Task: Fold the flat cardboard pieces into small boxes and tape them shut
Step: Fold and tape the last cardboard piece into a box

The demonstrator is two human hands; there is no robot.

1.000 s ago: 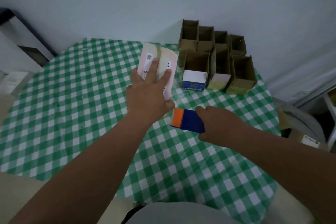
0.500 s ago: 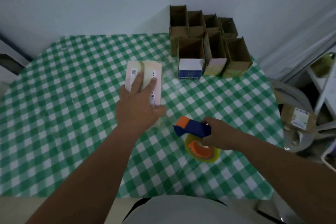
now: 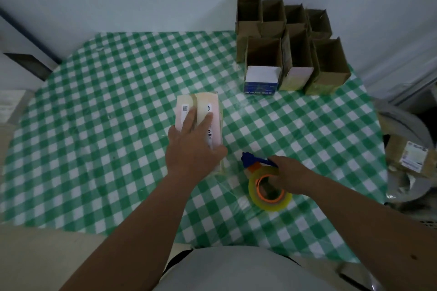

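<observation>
Seven boxes (image 3: 287, 54) stand folded — left hand (image 3: 192, 146) presses flat on the taped box (image 3: 201, 113), right hand (image 3: 287, 176) grips the tape dispenser (image 3: 264, 182).

The left hand (image 3: 192, 146) hides the box's (image 3: 214, 111) near half.

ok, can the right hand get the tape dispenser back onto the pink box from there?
Probably yes: the right hand grips the tape dispenser just beside the pink box; only the left hand pressing on top covers part.
</observation>
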